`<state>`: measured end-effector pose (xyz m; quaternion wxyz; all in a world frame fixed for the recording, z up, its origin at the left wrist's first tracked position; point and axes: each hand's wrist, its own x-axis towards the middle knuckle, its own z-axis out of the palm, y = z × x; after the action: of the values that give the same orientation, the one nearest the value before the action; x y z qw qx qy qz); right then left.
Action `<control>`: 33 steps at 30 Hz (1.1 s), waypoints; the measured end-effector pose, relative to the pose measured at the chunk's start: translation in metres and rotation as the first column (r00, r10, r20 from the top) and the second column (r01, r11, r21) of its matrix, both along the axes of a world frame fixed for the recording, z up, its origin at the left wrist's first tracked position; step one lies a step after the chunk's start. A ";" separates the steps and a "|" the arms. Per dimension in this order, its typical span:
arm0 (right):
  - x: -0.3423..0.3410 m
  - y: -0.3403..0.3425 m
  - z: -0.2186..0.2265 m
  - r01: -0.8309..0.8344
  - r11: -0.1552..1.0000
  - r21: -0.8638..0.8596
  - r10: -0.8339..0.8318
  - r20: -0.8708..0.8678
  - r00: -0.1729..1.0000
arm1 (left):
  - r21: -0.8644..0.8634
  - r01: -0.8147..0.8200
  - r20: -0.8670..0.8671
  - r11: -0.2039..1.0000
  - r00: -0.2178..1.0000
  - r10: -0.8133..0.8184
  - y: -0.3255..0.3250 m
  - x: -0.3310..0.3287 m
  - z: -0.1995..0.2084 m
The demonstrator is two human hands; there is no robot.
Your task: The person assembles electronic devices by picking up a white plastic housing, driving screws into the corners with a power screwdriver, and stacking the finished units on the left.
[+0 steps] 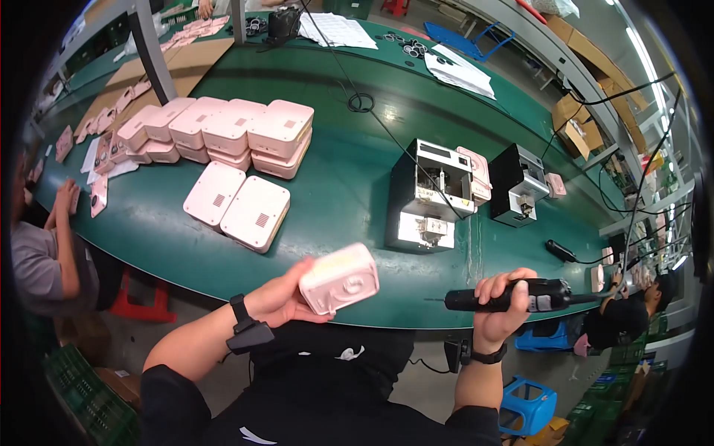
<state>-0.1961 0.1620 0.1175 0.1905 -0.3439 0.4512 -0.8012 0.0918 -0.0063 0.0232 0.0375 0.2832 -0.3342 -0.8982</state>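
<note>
My left hand (pixel 279 299) grips a pink plastic housing (pixel 338 279) from its left side, above the table's near edge. The housing is tilted and has a round raised ring on the face toward me. In my right hand (pixel 500 316) is a black electric screwdriver (pixel 548 294), held sideways with the fingers wrapped round its body. A cord runs from its right end. Ahead of my hands stands a black and silver box-shaped machine (pixel 430 195) with a small metal mechanism at its front. A pink case (pixel 476 172) sits against its right side.
Pink cases (pixel 223 126) are stacked at the left, with two more pink cases (pixel 255 212) nearer me. A second machine (pixel 518 186) and another black screwdriver (pixel 560 251) stand and lie to the right. A cable (pixel 361 102) hangs across the green table. Co-workers (pixel 52 253) sit at both sides.
</note>
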 end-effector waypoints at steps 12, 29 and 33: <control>-0.019 -0.015 -0.047 0.047 0.992 0.120 -0.030 -0.142 0.989 | -0.818 -0.148 0.029 0.555 0.954 0.298 -0.080 -0.079 -0.009; -0.028 -0.037 -0.034 -0.058 0.954 0.294 0.089 -0.095 0.991 | -0.780 0.317 0.353 -0.540 0.935 0.039 -0.004 -0.019 0.010; -0.027 -0.065 0.002 -0.128 0.992 0.011 0.129 -0.056 0.990 | -0.856 0.169 0.259 -0.489 0.958 -0.122 0.015 -0.035 0.012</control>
<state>-0.2227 0.0966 0.1194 0.2301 -0.3939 0.4362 -0.7756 0.0565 0.0084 0.0351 0.1258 0.0753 -0.9743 -0.1711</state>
